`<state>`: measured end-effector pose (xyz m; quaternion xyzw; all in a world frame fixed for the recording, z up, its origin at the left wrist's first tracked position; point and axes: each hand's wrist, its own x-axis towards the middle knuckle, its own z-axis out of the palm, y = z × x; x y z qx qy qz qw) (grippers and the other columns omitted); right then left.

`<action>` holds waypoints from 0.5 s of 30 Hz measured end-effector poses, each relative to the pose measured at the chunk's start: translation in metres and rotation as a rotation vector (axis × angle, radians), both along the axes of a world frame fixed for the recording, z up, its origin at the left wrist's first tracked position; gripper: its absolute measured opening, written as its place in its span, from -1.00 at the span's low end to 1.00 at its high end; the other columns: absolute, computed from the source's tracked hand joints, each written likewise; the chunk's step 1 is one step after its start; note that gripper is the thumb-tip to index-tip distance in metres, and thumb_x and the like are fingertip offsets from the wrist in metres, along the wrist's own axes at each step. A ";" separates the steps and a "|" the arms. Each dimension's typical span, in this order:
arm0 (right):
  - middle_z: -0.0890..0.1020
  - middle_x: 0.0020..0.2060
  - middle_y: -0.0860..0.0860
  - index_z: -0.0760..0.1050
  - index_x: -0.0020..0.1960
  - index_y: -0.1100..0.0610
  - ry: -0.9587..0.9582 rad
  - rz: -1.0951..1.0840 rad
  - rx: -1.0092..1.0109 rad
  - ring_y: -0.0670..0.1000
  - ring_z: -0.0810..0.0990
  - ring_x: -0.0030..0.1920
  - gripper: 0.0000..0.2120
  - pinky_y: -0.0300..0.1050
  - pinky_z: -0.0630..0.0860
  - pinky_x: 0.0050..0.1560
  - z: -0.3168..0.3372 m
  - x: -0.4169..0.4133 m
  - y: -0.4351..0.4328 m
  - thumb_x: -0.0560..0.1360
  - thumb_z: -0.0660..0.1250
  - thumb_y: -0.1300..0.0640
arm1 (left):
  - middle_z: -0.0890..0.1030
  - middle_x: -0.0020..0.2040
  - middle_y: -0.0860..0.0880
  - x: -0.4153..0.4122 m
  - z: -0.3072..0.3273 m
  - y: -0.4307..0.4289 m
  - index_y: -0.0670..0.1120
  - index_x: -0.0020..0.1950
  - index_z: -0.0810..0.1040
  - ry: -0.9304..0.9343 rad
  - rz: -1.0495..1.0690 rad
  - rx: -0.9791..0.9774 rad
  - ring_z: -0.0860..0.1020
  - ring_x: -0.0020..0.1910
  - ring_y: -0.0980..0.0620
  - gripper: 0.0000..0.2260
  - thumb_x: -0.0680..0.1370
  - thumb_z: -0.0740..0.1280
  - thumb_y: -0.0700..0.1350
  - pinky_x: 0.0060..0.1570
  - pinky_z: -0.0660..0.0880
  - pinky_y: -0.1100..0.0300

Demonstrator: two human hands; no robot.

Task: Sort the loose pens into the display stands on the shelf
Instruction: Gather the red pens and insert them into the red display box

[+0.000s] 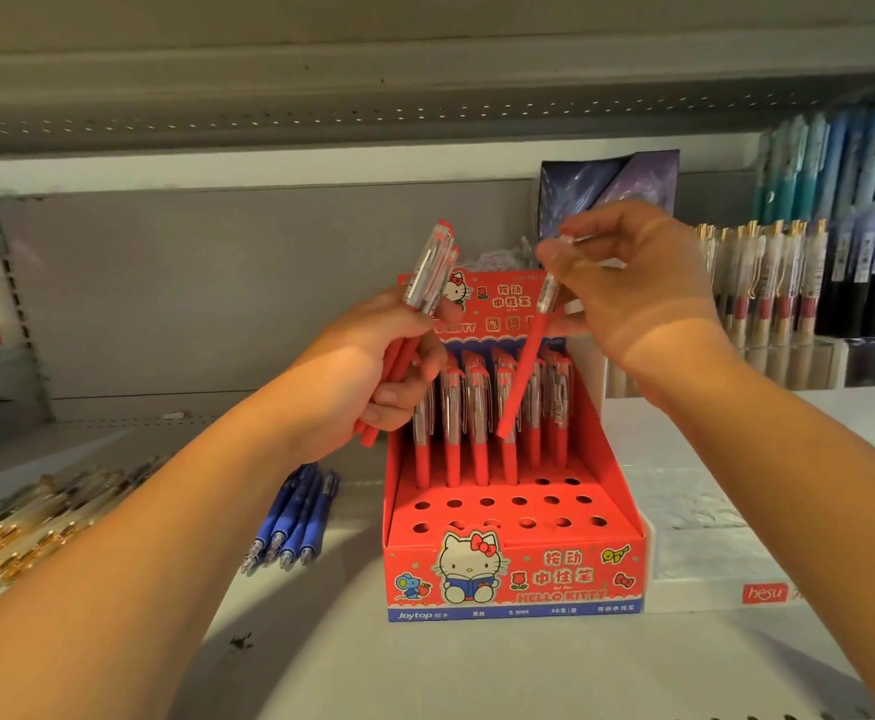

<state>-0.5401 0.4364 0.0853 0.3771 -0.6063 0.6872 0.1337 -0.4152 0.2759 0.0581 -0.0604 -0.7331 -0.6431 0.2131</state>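
Note:
A red Hello Kitty display stand (515, 574) sits on the shelf in the middle. Its back rows hold several red pens upright; the front rows show bare holes. My left hand (373, 371) grips a bundle of red pens (427, 275), their clear tops pointing up, just left of the stand. My right hand (627, 283) pinches a single red pen (523, 366) near its clear top. That pen hangs tilted, tip down, over the stand's filled back rows.
Several loose blue pens (295, 517) lie on the shelf left of the stand. Clear and gold pens (24, 517) lie scattered at far left. A white stand (726, 553) sits to the right, with stands of clear and blue pens (768, 283) behind it.

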 end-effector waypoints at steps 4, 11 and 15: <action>0.57 -0.18 -0.04 0.44 -0.16 -0.09 0.147 -0.169 0.234 0.01 0.64 -0.16 -0.77 0.01 0.65 -0.37 -0.009 -0.006 -0.005 0.47 0.48 0.13 | 0.46 -0.36 -0.11 -0.001 -0.001 0.002 -0.15 0.10 0.47 0.005 0.004 -0.017 0.21 -0.57 0.09 -0.82 0.65 0.09 -0.25 -0.59 0.16 0.35; 0.57 -0.24 -0.07 0.41 -0.23 -0.10 0.235 -0.265 0.379 0.03 0.64 -0.25 -0.74 0.12 0.65 -0.18 -0.017 -0.012 -0.010 0.47 0.48 0.11 | 0.68 -0.15 -0.19 0.000 -0.004 0.005 -0.32 0.25 0.44 0.015 0.014 -0.147 0.46 -0.43 -0.07 -0.77 0.66 0.16 -0.22 -0.43 0.42 0.13; 0.56 -0.25 -0.03 0.42 -0.21 -0.05 0.242 -0.280 0.431 0.07 0.64 -0.30 -0.77 0.12 0.65 -0.22 -0.018 -0.009 -0.009 0.46 0.48 0.10 | 0.70 -0.08 -0.16 0.003 -0.003 0.009 -0.31 0.22 0.43 -0.016 0.026 -0.177 0.54 -0.42 0.00 -0.78 0.66 0.18 -0.19 -0.48 0.50 0.17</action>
